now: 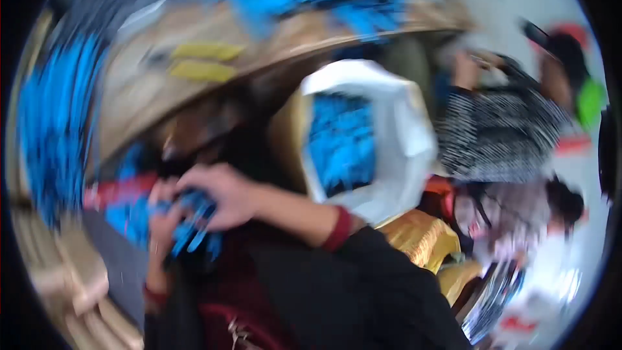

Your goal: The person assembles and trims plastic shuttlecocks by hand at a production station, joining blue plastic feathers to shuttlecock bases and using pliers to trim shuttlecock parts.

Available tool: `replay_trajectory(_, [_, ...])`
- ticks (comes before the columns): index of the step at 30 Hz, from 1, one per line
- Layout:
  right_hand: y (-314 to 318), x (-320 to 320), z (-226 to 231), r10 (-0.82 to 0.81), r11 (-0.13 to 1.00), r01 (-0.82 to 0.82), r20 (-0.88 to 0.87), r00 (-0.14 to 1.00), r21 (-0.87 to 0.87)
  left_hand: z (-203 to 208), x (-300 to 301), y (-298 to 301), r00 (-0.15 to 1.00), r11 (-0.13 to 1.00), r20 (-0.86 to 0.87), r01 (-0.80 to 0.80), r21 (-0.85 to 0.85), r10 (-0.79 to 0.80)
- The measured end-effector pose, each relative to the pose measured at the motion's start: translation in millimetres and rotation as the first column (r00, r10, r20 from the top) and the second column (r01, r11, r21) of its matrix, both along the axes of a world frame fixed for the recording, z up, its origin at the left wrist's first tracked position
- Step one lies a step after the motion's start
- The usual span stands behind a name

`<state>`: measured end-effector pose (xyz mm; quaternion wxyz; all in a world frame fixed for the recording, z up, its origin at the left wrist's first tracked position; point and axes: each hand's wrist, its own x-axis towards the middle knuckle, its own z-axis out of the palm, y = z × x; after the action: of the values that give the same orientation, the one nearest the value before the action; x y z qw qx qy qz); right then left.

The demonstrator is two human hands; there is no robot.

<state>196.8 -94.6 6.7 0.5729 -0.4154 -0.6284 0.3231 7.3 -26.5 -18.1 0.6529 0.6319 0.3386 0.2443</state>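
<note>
The view is heavily blurred by motion, so fine detail is not showing. The right hand [223, 198] is lying over a bunch of small blue pieces [191, 230] at near left, its grip closing on the bunch with the fingers curled across it. The left hand [159, 227] is pressing against the same bunch from the left side; whether its grip is actually clamping the pieces cannot be told. The number of pieces in the bunch cannot be counted. Just right of the hands, one white sack [402, 136] is standing open with its mouth turned toward the camera, and a mass of the same blue pieces is filling it. On the wooden desk [142, 97] at far left, two flat yellow packets [202, 61] are lying one beside the other, oblong in shape; any marking on them is too blurred to make out. More blue heaps [55, 123] are lying along the far left and the far edge of the desk. One yellow-gold bundle [421, 236] is sitting near right, below the sack. Two other people are showing at the right: one in a black-and-white patterned top [502, 126] farther off, one in pale clothing [512, 210] nearer.
</note>
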Motion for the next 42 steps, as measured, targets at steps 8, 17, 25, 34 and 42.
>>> replay_trajectory(8, [-32.5, -30.7, -41.1, -0.084, 0.969, -0.184, -0.921, 0.380, -0.165, -0.4, -21.6, -17.6, 0.940, 0.980, 0.301, 0.188, -0.060, -0.161])
replay_trajectory(17, [-40.7, -61.9, -7.6, -0.383, 0.902, 0.242, -0.403, 0.831, -0.358, 1.2, -17.6, -53.6, 0.997, 0.970, 0.073, -0.046, 0.238, 0.030])
replay_trajectory(25, [-48.9, -68.3, -12.1, -0.341, 0.933, 0.205, -0.543, 0.767, -0.297, 16.1, -14.9, -62.6, 0.999, 0.937, -0.020, -0.032, 0.347, 0.041])
replay_trajectory(34, [-45.6, -73.2, -2.2, -0.429, 0.888, 0.296, -0.404, 0.808, -0.352, 16.0, -16.1, -60.8, 0.997, 0.928, -0.065, -0.015, 0.372, 0.042])
replay_trajectory(42, [-48.1, -79.5, 0.8, -0.443, 0.886, 0.337, -0.366, 0.819, -0.318, 17.9, -17.1, -65.1, 0.995, 0.896, -0.052, -0.055, 0.441, 0.086])
